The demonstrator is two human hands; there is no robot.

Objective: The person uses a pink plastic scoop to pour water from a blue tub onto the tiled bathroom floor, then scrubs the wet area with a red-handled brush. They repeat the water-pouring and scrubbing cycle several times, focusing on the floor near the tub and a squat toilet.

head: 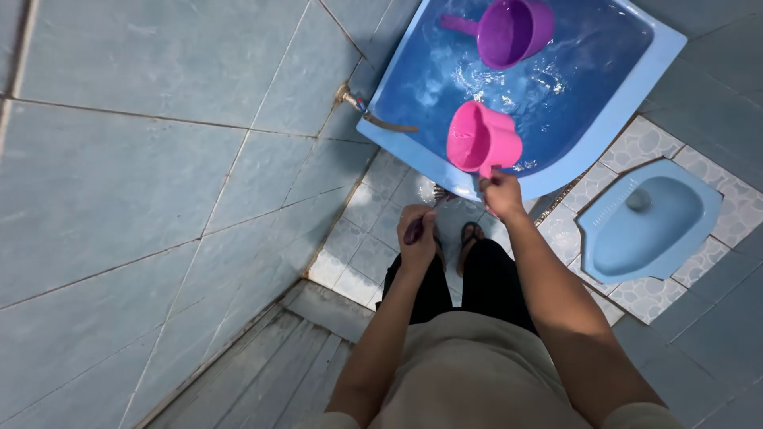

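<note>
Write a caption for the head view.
Right hand holds a pink scoop over the water tub; left hand grips a brush.

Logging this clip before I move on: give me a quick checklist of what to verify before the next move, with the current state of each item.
1. Right hand grips the handle of the pink dipper: ok.
2. Pink dipper sits over the blue water basin, not over the floor: ok.
3. Left hand is closed on the purple-handled brush: ok.
4. Brush bristles clean and intact: cannot tell, they are small and partly hidden.
5. Purple dipper floats apart from the pink one: ok.
6. Feet are planted on the tiled floor, apart from the squat toilet: ok; whether the floor is wet, cannot tell.
</note>
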